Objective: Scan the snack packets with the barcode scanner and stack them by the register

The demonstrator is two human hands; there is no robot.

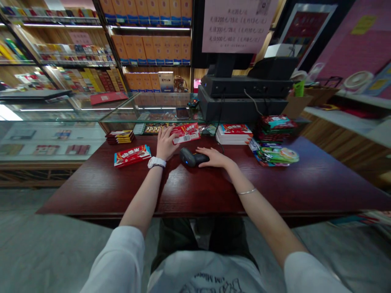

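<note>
My left hand [166, 143] holds a red snack packet [187, 133] by its left end, with a white barcode label facing up. Just to the right, my right hand [214, 157] has its fingers around the handle of a black barcode scanner [190, 158] that lies low over the dark red table and shows a small blue light. Left of my left wrist lie red and blue packets [132, 156]. A stack of red and white packets [234, 134] sits beyond my right hand.
Small red and yellow packets [120, 136] lie at the back left of the table [195, 191]. Green packs [275, 154] and dark red packs [275, 127] are on the right. Behind stand a glass counter [140, 106] and a black register [244, 97] with a hanging cable.
</note>
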